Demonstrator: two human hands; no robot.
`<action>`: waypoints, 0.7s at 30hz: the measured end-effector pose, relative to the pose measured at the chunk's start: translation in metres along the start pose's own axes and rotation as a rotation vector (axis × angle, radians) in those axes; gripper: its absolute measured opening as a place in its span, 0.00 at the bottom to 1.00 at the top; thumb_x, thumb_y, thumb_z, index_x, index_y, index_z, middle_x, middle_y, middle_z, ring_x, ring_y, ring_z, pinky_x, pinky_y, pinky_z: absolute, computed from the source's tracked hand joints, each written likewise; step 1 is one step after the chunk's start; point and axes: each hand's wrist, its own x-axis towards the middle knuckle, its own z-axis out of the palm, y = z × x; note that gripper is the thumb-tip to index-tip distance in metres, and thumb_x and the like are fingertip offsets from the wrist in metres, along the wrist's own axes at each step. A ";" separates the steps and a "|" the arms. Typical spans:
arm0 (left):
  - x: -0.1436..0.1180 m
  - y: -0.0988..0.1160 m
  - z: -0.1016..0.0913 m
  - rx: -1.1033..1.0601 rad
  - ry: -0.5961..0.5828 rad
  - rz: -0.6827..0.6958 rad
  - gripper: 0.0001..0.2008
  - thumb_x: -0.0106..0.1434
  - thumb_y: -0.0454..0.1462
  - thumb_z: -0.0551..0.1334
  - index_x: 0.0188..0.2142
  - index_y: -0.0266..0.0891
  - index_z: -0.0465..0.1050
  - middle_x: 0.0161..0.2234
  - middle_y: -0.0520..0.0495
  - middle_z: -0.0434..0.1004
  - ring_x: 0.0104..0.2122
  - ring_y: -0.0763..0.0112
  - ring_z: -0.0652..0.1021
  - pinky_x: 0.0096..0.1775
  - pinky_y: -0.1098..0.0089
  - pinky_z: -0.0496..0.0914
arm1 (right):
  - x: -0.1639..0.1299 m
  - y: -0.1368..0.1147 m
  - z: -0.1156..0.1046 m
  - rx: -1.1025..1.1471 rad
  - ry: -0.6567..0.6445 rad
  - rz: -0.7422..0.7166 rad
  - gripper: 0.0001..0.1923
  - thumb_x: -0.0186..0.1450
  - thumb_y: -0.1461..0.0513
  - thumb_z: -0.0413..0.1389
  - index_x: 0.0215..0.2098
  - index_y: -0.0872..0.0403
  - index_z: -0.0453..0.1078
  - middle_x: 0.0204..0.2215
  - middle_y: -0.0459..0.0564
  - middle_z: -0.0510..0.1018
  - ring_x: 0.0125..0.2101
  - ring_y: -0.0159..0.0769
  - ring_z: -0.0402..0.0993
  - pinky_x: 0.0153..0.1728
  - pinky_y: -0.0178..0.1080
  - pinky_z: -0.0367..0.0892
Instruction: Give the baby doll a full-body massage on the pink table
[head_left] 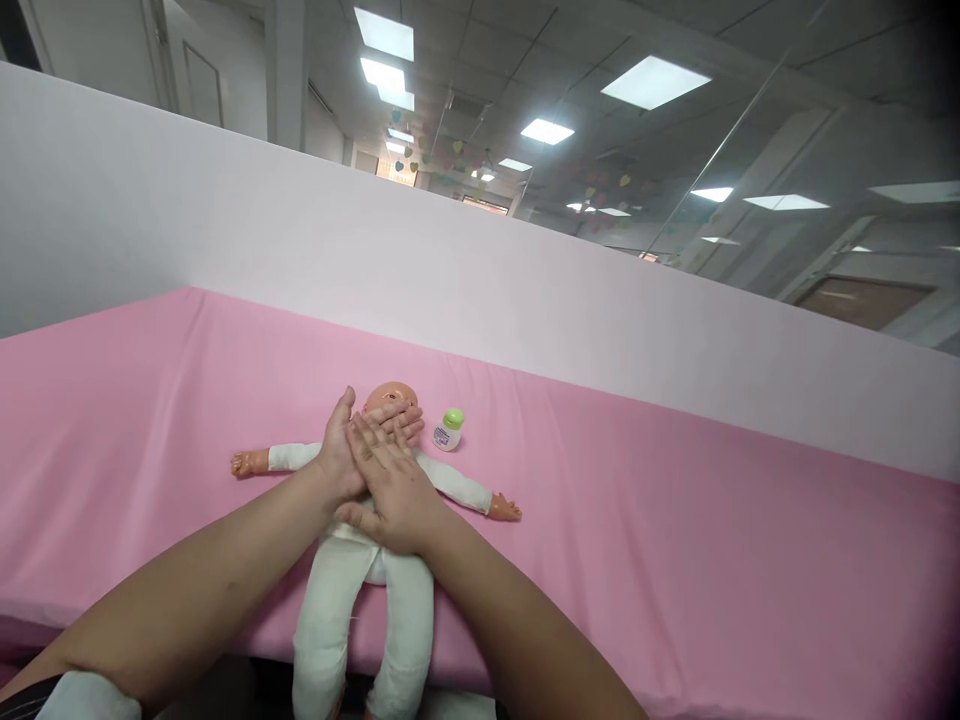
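Both bare arms reach forward and converge; the left forearm (225,570) slants up from the lower left corner, the right forearm (517,600) from the lower right; the left hand (341,458) lies palm upward, its fingers (411,417) stretched out toward the right and its thumb (346,397) standing up and away from them; the right hand (401,497) rests across it, touching, back upward, with straight fingers pointing forward and to the left; its thumb points left, apart from the fingers; neither hand is curled.
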 end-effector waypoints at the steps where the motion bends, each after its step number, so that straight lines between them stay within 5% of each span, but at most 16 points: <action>1: -0.001 -0.001 0.002 0.005 0.013 -0.002 0.45 0.67 0.67 0.52 0.61 0.31 0.73 0.61 0.27 0.76 0.64 0.45 0.74 0.64 0.49 0.70 | 0.001 0.004 0.000 -0.009 0.007 0.034 0.52 0.73 0.39 0.52 0.80 0.53 0.34 0.78 0.59 0.45 0.78 0.54 0.36 0.76 0.63 0.35; 6: 0.001 0.018 -0.002 0.069 0.021 0.141 0.44 0.68 0.68 0.49 0.59 0.31 0.73 0.58 0.26 0.78 0.62 0.45 0.76 0.62 0.48 0.73 | 0.002 0.014 -0.004 -0.022 0.009 0.104 0.47 0.75 0.42 0.53 0.80 0.54 0.40 0.77 0.60 0.47 0.78 0.54 0.38 0.75 0.66 0.35; 11: 0.006 0.034 -0.015 0.068 0.068 0.212 0.44 0.69 0.66 0.50 0.60 0.30 0.71 0.61 0.26 0.75 0.63 0.46 0.76 0.60 0.52 0.75 | -0.001 0.002 -0.008 0.027 -0.063 -0.022 0.44 0.76 0.45 0.51 0.79 0.57 0.41 0.77 0.63 0.49 0.77 0.52 0.43 0.75 0.63 0.42; 16: 0.003 0.016 -0.008 -0.008 0.032 0.096 0.44 0.70 0.66 0.48 0.60 0.28 0.72 0.63 0.26 0.74 0.63 0.48 0.76 0.60 0.56 0.74 | -0.005 -0.008 -0.007 0.056 -0.060 -0.109 0.47 0.76 0.45 0.51 0.80 0.61 0.34 0.77 0.65 0.45 0.78 0.52 0.39 0.75 0.61 0.45; 21: 0.001 -0.006 0.005 -0.030 0.072 -0.014 0.45 0.68 0.66 0.50 0.61 0.28 0.72 0.59 0.25 0.77 0.61 0.44 0.77 0.61 0.50 0.72 | -0.002 0.005 -0.004 0.033 -0.025 -0.022 0.54 0.73 0.38 0.53 0.80 0.59 0.33 0.78 0.63 0.43 0.78 0.56 0.36 0.76 0.63 0.40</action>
